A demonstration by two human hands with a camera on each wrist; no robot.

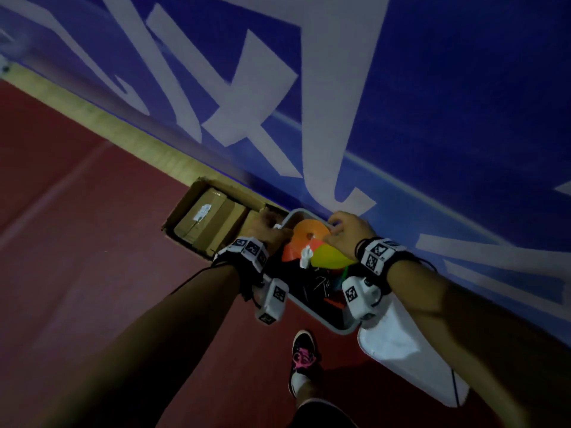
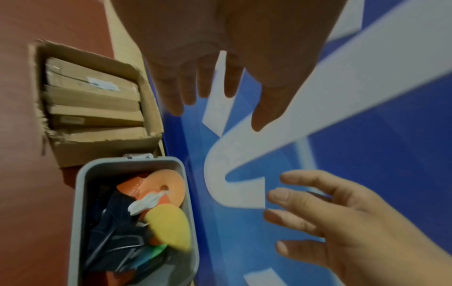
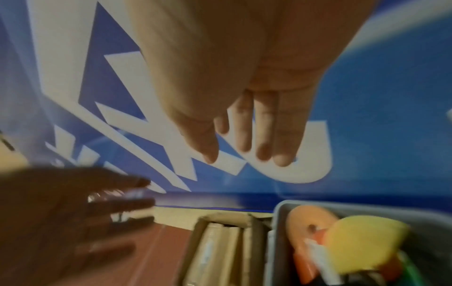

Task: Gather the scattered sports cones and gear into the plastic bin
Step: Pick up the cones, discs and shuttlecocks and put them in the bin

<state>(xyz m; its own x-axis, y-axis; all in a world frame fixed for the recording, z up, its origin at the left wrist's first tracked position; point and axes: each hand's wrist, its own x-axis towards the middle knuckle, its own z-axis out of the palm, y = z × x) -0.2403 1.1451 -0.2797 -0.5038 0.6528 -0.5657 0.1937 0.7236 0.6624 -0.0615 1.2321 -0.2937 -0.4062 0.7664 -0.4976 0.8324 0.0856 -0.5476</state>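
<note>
L hand (image 2: pixel 220 63) & R hand (image 3: pixel 244 100): fingers spread, nothing held, both above grey bin (image 2: pixel 80 193). Orange disc cones (image 2: pixel 166 185), yellow cone (image 2: pixel 171 228) seen inside, below fingertips. Contents prob. to be pressed flat, evenly.

Dim light, dark red floor (image 1: pixel 92 242), blue wall banner (image 1: pixel 463 88) with white lettering, pale wooden strip (image 1: pixel 129 131) at its foot

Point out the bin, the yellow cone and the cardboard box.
bin (image 2: pixel 80 193): left wrist view, left rim.
yellow cone (image 2: pixel 171 226): left wrist view, its curved side.
cardboard box (image 2: pixel 102 143): left wrist view, near wall.
</note>
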